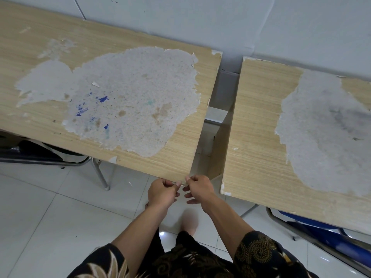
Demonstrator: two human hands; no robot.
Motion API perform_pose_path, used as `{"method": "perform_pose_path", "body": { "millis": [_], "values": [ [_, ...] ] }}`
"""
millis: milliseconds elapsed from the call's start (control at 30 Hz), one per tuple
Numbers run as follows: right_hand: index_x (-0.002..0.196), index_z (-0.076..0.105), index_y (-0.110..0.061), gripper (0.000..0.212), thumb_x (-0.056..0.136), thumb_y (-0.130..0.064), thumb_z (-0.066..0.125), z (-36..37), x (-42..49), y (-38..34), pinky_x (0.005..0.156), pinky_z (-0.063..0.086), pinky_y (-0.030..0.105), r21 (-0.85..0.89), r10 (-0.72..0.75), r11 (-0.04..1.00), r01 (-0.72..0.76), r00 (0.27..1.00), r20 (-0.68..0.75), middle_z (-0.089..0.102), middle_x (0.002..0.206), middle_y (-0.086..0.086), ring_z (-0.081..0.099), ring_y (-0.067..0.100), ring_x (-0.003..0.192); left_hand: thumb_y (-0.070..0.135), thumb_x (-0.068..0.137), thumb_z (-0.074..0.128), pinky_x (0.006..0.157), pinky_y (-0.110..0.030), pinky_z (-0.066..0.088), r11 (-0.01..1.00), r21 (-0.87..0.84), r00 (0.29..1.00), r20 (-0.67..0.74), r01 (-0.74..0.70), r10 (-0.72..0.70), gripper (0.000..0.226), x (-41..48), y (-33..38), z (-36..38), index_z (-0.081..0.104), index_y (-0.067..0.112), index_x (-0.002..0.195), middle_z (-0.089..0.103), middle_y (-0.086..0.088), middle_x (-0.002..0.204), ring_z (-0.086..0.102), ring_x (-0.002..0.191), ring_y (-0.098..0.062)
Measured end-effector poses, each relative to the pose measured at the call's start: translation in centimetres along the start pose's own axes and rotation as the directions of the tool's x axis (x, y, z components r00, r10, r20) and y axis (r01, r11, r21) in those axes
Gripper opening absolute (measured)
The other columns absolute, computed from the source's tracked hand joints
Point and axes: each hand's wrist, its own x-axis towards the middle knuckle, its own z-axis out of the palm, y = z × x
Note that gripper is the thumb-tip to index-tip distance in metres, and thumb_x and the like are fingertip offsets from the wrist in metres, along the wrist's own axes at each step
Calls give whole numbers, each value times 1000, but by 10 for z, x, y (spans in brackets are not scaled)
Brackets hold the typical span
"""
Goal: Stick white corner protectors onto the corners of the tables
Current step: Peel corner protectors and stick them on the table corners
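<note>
Two wooden tables with large peeled grey patches stand side by side: the left table and the right table. Both hands meet at the near right corner of the left table. My left hand and my right hand pinch a small pale corner protector between thumbs and fingertips, right against that corner. The piece is mostly hidden by the fingers, so its shape is hard to make out.
A narrow gap separates the two tables, with a white wall behind. Metal chair legs stand under the left table, and a blue chair sits under the right table. White floor tiles lie below.
</note>
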Motion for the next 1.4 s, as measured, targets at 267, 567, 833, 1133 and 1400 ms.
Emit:
{"method": "perform_pose_path", "body": {
  "millis": [267, 567, 833, 1133, 1400],
  "values": [
    [115, 62, -11, 26, 104, -32, 50, -4, -6, 3, 61, 61, 30, 10, -22, 1000, 22, 995, 101, 72, 97, 9, 68, 18, 76, 24, 85, 80, 63, -34, 61, 1000, -2, 1000, 3, -28, 28, 25, -3, 0, -1, 61, 8, 90, 71, -6, 85, 74, 68, -18],
    [113, 62, -12, 21, 103, -27, 53, 0, -6, 4, 61, 62, 32, -83, -39, 995, 47, 995, 93, 71, 95, 6, 70, 18, 78, 24, 86, 78, 60, -29, 57, 1000, -20, 1000, 15, -5, 6, 22, -7, 4, -1, 60, 12, 90, 70, -5, 88, 74, 72, -18],
    [113, 60, -11, 23, 102, -31, 54, -4, -3, 1, 64, 63, 35, -141, -33, 989, 48, 994, 105, 72, 99, 7, 72, 19, 83, 27, 86, 78, 66, -36, 61, 999, 16, 999, -33, -31, 32, 22, -8, -1, -1, 61, 14, 90, 71, -3, 86, 74, 69, -16],
    [117, 60, -13, 36, 106, -41, 40, -3, -3, -1, 66, 64, 37, -139, 0, 990, 10, 997, 72, 70, 100, 9, 71, 24, 87, 35, 80, 83, 74, -45, 62, 992, 116, 998, -22, -49, 52, 29, -2, 1, -7, 63, 15, 84, 72, 1, 74, 73, 66, -16],
    [110, 63, -10, 26, 103, -33, 52, -9, -1, -4, 68, 64, 38, -134, -13, 991, 26, 995, 98, 70, 99, 8, 71, 19, 82, 35, 78, 84, 73, -44, 62, 991, 122, 999, -16, -44, 47, 29, -1, 3, -8, 64, 14, 82, 72, 1, 74, 73, 63, -13]
  ]
}}
